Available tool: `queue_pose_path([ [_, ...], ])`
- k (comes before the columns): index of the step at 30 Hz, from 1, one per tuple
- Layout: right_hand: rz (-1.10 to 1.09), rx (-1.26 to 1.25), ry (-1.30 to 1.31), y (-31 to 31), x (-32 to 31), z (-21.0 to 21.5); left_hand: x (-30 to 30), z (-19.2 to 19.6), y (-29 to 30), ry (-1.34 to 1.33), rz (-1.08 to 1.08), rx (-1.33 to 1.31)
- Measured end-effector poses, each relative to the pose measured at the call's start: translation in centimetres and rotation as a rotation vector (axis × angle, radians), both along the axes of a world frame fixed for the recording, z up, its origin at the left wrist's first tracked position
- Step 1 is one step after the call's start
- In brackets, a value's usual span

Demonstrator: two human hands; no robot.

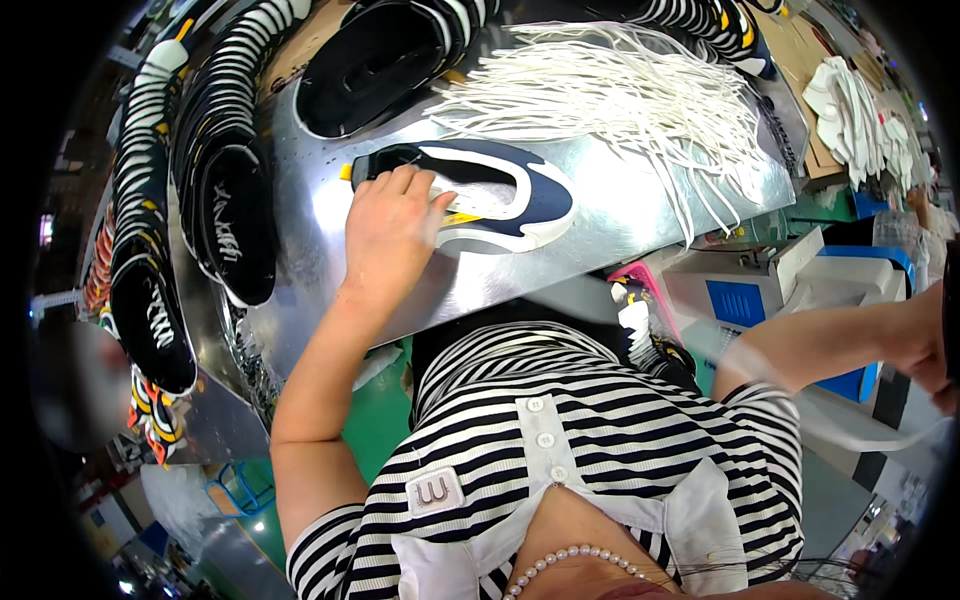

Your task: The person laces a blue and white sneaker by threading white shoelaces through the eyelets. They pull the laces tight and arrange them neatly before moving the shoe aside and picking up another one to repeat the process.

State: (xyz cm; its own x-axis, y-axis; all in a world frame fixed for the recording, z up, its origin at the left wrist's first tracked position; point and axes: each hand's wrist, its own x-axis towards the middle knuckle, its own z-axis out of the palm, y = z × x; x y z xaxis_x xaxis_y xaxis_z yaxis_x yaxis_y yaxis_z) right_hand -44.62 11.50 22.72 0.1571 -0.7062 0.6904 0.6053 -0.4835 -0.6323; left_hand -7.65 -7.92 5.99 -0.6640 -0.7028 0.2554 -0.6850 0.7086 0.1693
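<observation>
A navy, white and black shoe upper [545,200] with a yellow strip lies on the metal table. My left hand [392,225] is closed over its heel end, fingers bent over the collar and thumb at the opening. My right hand [925,350] is far out at the right rim, partly cut off, its fingers curled. A blurred white shoelace [860,440] runs in a loose curve to that hand. Its other end smears toward the table edge, and I cannot tell whether it reaches the shoe upper.
White laces [610,95] lie in a heap at the table's far right. Nested shoe uppers [235,220] stand in rows on the left, with more dark ones [370,75] at the back. A pink-rimmed container [650,290] and a grey-white machine [740,285] are beyond the near edge.
</observation>
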Motion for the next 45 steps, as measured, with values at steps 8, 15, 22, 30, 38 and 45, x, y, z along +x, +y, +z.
queue_pose_path([
  [8, -0.427, 0.975, 0.247, -11.7, 17.4, -22.4, 1.5, 0.0, -3.5, -0.081, -0.006, 0.863],
  [15, -0.619, 0.868, 0.209, -12.8, 19.8, -23.0, -1.2, -1.3, -3.8, 0.458, 0.057, 1.695],
  [22, -0.612, 0.812, 0.153, -11.4, 19.2, -21.0, -2.7, -3.1, -1.5, 0.839, 0.022, 1.846],
  [30, -0.703, 0.818, 0.346, -9.9, 18.2, -19.2, -3.6, -2.1, 1.8, 1.038, 0.072, 1.618],
  [38, -0.677, 0.754, 0.540, -9.1, 18.0, -18.8, -3.6, -1.2, 3.0, 1.067, 0.187, 1.300],
  [45, -0.658, 0.754, 0.604, -7.8, 17.2, -17.8, -4.2, -0.5, 3.5, 1.033, 0.256, 1.236],
])
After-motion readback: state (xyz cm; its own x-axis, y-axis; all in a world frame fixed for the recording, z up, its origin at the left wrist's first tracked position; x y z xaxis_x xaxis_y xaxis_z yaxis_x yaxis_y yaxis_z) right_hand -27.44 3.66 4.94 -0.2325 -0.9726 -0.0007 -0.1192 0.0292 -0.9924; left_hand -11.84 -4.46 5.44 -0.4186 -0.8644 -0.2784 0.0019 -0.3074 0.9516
